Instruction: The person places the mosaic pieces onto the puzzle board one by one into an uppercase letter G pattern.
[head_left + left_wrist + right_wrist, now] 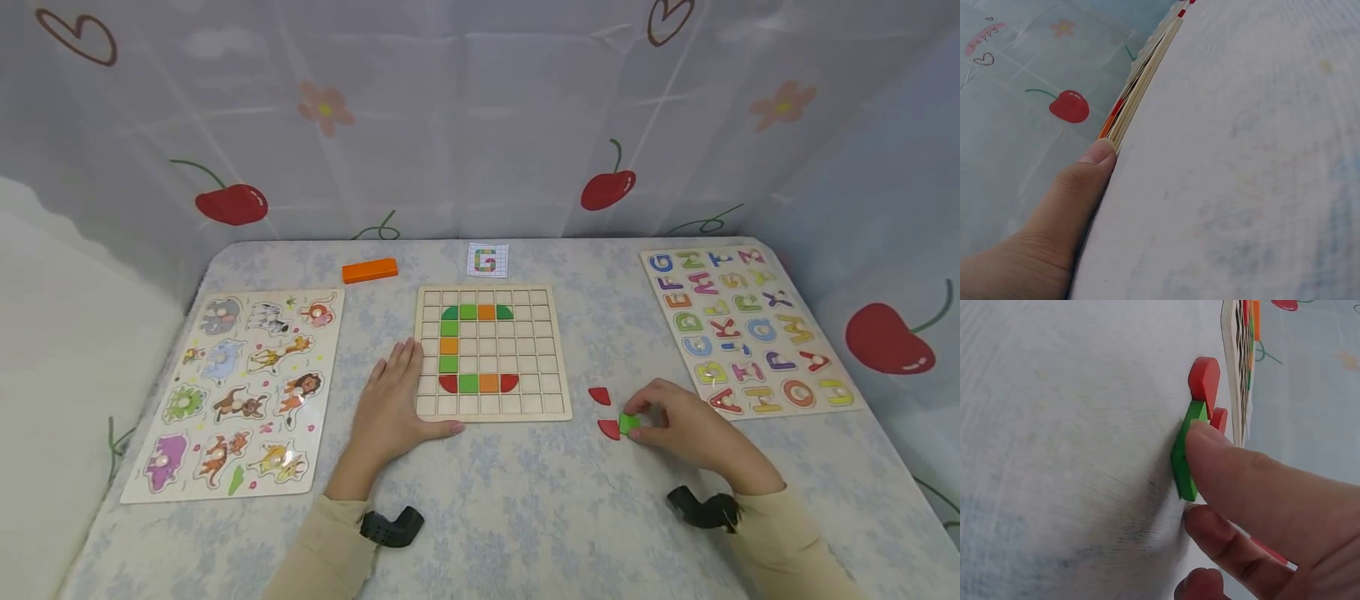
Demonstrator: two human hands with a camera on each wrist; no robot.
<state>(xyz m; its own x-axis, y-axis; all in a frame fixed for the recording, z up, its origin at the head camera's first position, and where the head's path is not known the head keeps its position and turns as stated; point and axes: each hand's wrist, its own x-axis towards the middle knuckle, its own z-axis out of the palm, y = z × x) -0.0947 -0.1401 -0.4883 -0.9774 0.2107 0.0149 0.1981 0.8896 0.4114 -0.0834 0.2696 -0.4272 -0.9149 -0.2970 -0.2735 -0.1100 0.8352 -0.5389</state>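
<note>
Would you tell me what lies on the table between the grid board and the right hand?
In the head view, two red pieces lie between the grid board and the right hand, which pinches a green piece touching the nearer red one.

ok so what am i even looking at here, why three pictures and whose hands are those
These are one person's bare hands, filmed by three cameras at one moment. The wide picture comes from a camera on the head, looking down at a table. The other two come from cameras strapped to each wrist, so they look tilted and very close.

In the middle lies a wooden grid board with coloured tiles forming part of a letter G, matching the small card behind it. An animal puzzle lies left, an alphabet puzzle right.

The left hand rests flat against the board's edge. The right hand pinches a green tile beside two red pieces.
</note>
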